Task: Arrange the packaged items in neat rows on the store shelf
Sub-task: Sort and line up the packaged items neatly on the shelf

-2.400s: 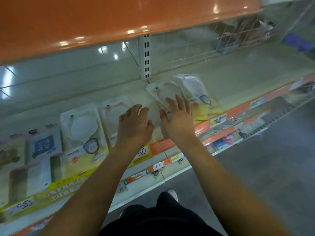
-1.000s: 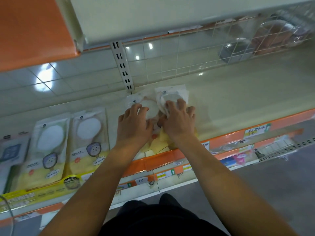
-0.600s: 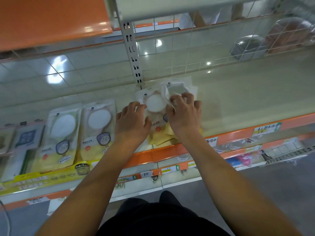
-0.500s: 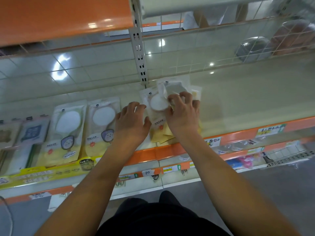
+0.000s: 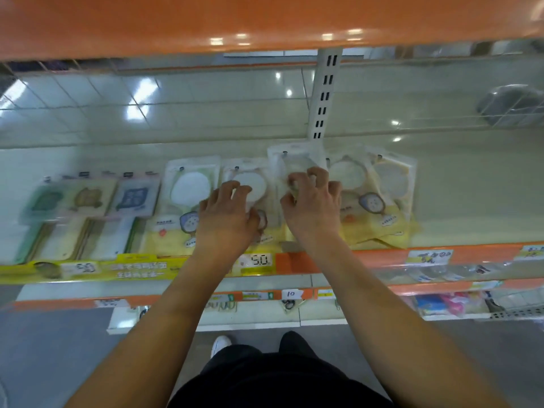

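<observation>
Both hands work over a row of flat packets on the cream shelf (image 5: 471,207). The left hand (image 5: 228,219) rests with curled fingers on the second yellow-and-white packet (image 5: 250,178), while the right hand (image 5: 312,207) pinches the clear packet (image 5: 290,159) lying just beside it, fingertips bent onto its upper half. Further overlapping packets (image 5: 382,201) lie to the right, touching one another; blue and green packets (image 5: 88,201) fill the left end, above the yellow price strip (image 5: 132,267).

Shelf (image 5: 471,201), mid-frame: packaged items (image 5: 191,201) in a row from left to centre; loose overlapping packs (image 5: 382,195) right of centre. Price labels (image 5: 256,262) along front edge. Lower shelf (image 5: 441,301) beneath.
</observation>
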{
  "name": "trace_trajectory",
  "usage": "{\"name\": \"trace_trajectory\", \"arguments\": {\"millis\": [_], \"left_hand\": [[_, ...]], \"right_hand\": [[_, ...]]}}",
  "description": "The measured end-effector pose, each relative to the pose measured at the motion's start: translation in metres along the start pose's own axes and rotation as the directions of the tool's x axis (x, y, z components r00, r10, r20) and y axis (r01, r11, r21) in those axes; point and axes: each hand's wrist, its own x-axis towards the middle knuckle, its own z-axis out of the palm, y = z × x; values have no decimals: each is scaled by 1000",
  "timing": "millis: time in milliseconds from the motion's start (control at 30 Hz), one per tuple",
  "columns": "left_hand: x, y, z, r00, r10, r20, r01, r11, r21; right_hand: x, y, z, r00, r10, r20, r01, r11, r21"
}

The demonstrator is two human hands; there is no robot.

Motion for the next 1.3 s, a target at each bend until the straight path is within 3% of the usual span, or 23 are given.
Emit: {"name": "trace_trajectory", "arguments": {"millis": [467, 767, 967, 1133, 1300], "left_hand": [[18, -103, -17, 996, 12, 93, -10, 1000, -22], [22, -121, -19, 989, 55, 138, -46, 997, -66], [19, -121, -18, 982, 42, 183, -33, 998, -55], [17, -117, -14, 980, 49, 191, -35, 997, -74], [17, -117, -6, 973, 51, 224, -43, 998, -38]], "right_hand": [[-13, -92, 53, 995, 93, -33, -94, 995, -40], [-16, -112, 61, 989, 139, -43, -142, 987, -73], [-15, -104, 75, 986, 154, 66, -143, 979, -149], [-17, -98, 75, 979, 161, 126, -151, 985, -83], [-14, -92, 72, 979, 82, 188, -54, 987, -150]]}}
